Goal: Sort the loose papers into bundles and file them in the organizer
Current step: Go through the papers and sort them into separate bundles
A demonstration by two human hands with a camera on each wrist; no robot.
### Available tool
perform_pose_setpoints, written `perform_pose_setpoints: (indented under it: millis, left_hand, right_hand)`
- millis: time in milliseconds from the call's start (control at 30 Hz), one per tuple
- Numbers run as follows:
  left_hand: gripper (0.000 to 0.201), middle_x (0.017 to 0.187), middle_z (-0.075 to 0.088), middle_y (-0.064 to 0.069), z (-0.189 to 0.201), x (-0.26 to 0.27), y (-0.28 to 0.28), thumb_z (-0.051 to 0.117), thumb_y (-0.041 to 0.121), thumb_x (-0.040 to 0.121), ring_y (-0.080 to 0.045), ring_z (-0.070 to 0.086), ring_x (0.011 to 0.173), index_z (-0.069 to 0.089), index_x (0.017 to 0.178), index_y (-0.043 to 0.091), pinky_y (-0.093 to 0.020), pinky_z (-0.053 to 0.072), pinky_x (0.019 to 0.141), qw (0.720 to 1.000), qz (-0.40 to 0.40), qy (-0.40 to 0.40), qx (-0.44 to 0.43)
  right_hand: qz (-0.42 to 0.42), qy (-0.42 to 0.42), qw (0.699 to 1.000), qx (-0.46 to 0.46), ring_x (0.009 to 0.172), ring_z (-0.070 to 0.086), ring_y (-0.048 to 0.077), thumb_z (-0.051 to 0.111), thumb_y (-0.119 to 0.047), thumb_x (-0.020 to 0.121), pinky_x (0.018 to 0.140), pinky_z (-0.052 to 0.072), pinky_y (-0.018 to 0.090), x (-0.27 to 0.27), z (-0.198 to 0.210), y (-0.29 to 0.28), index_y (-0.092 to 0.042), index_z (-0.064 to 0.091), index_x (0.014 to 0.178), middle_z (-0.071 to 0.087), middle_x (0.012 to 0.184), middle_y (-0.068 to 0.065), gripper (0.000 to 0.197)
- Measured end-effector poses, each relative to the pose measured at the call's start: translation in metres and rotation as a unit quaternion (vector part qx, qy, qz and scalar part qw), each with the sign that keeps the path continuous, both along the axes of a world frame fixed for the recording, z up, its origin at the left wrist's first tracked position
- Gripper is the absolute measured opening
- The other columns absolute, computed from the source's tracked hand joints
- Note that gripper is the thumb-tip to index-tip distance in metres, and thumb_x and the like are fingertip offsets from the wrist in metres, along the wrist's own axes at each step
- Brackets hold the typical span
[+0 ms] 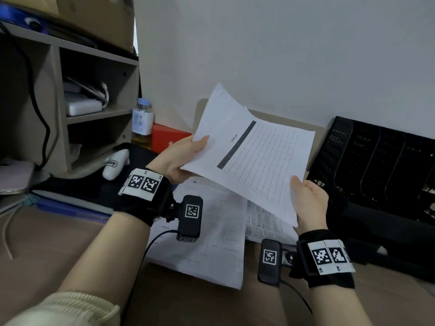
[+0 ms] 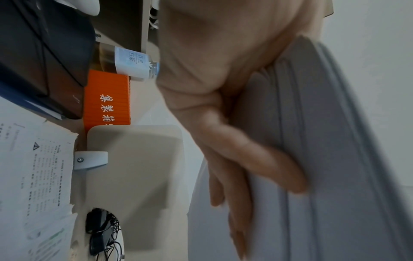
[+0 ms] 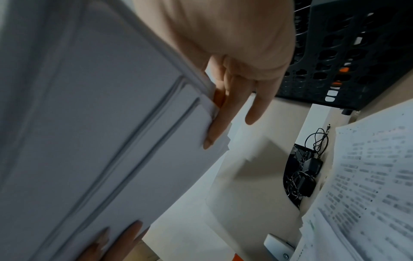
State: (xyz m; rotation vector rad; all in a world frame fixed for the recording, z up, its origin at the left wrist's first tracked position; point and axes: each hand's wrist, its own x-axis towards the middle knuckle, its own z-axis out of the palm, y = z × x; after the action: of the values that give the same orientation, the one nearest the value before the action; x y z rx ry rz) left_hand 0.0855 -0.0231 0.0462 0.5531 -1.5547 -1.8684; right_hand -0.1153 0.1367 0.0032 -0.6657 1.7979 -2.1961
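A bundle of sheets (image 1: 254, 158), its top page printed with a grid and a dark bar, is held in the air above the desk (image 1: 58, 243) between both hands. The left hand (image 1: 181, 158) pinches its left edge, thumb on top and fingers (image 2: 234, 176) underneath. The right hand (image 1: 308, 201) grips the near right corner, thumb on top, fingers (image 3: 223, 113) beneath. Directly below the grip, loose printed papers (image 1: 207, 236) lie flat on the desk. To the right of the right hand stands the black mesh organizer (image 1: 376, 165). Left of the left hand are a tea bottle (image 1: 142, 123), a red box (image 1: 167, 137) and a shelf unit (image 1: 94, 95).
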Motion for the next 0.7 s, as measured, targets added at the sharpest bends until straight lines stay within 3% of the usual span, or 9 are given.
perform_pose_setpoints:
  millis: [133, 200, 267, 333, 433, 600, 667, 700]
  left_hand:
    - [0.037, 0.129, 0.062, -0.015, -0.0014, -0.0018, 0.0011, 0.043, 0.03, 0.103, -0.034, 0.061, 0.115, 0.049, 0.134, 0.011, -0.047, 0.05, 0.092, 1.0, 0.014, -0.002, 0.003]
    - [0.037, 0.13, 0.061, -0.016, -0.0019, -0.0029, 0.0008, 0.043, 0.03, 0.103, -0.035, 0.06, 0.117, 0.049, 0.134, 0.011, -0.048, 0.049, 0.093, 1.0, 0.017, -0.002, 0.009]
    - [0.034, 0.121, 0.067, -0.012, -0.0019, -0.0029, -0.0004, 0.042, 0.03, 0.104, -0.028, 0.067, 0.102, 0.051, 0.13, 0.012, -0.041, 0.058, 0.077, 0.999, 0.026, 0.006, 0.022]
    - [0.031, 0.108, 0.07, -0.007, -0.0021, -0.0019, -0.0022, 0.041, 0.029, 0.104, -0.02, 0.069, 0.083, 0.053, 0.128, 0.013, -0.029, 0.057, 0.055, 0.999, 0.028, 0.012, 0.028]
    - [0.034, 0.099, 0.069, -0.006, -0.0018, 0.0001, -0.0031, 0.042, 0.027, 0.104, -0.016, 0.071, 0.07, 0.052, 0.132, 0.01, -0.025, 0.053, 0.048, 0.998, 0.04, 0.026, 0.029]
    - [0.034, 0.103, 0.07, -0.009, -0.0007, 0.0013, -0.0022, 0.043, 0.025, 0.103, -0.017, 0.072, 0.071, 0.053, 0.131, 0.008, -0.027, 0.055, 0.051, 0.999, 0.026, 0.033, 0.025]
    - [0.034, 0.107, 0.07, -0.009, -0.0008, 0.0014, -0.0013, 0.044, 0.024, 0.103, -0.018, 0.072, 0.077, 0.054, 0.131, 0.007, -0.028, 0.057, 0.056, 0.999, 0.015, 0.033, 0.019]
    - [0.034, 0.109, 0.07, -0.01, -0.0007, 0.0016, -0.0007, 0.045, 0.023, 0.103, -0.019, 0.072, 0.08, 0.054, 0.131, 0.007, -0.029, 0.058, 0.059, 0.999, 0.009, 0.033, 0.015]
  right_hand:
    - [-0.008, 0.023, 1.0, -0.003, 0.054, 0.021, 0.015, 0.053, -0.012, 0.085, 0.052, 0.018, 0.028, 0.0047, 0.001, -0.0003, -0.022, 0.02, 0.054, 0.021, 0.058, -0.001, 0.046]
    - [-0.012, 0.027, 1.0, -0.003, 0.055, 0.021, 0.017, 0.053, -0.013, 0.084, 0.053, 0.019, 0.029, 0.0057, 0.0007, -0.0007, -0.022, 0.02, 0.055, 0.021, 0.059, -0.001, 0.046]
    - [-0.017, 0.025, 1.0, 0.002, 0.058, 0.022, 0.02, 0.053, -0.014, 0.083, 0.055, 0.02, 0.031, 0.0062, 0.0011, 0.0004, -0.023, 0.02, 0.056, 0.022, 0.06, 0.0, 0.044]
    - [-0.024, 0.015, 1.0, 0.004, 0.055, 0.022, 0.015, 0.053, -0.015, 0.083, 0.055, 0.021, 0.031, 0.006, 0.0024, 0.0026, -0.022, 0.021, 0.054, 0.021, 0.058, -0.003, 0.044]
    - [-0.02, -0.005, 1.0, -0.01, 0.046, 0.019, 0.011, 0.05, -0.012, 0.085, 0.055, 0.023, 0.027, 0.0067, 0.0054, 0.0057, -0.022, 0.019, 0.056, 0.019, 0.054, -0.006, 0.043]
    - [-0.002, -0.03, 0.999, -0.037, 0.068, 0.033, 0.023, 0.055, -0.012, 0.083, 0.055, 0.031, 0.028, -0.0011, 0.0013, 0.004, -0.017, 0.024, 0.062, 0.036, 0.07, 0.005, 0.037]
    - [0.009, -0.027, 0.999, -0.026, 0.065, 0.047, 0.025, 0.056, -0.01, 0.087, 0.054, 0.043, 0.028, 0.0006, 0.0021, 0.0054, -0.014, 0.044, 0.059, 0.052, 0.07, 0.008, 0.031]
    - [0.018, -0.02, 0.999, -0.023, 0.068, 0.058, 0.026, 0.057, -0.01, 0.088, 0.059, 0.051, 0.032, 0.0032, 0.0031, 0.0062, -0.009, 0.056, 0.065, 0.065, 0.076, 0.008, 0.024]
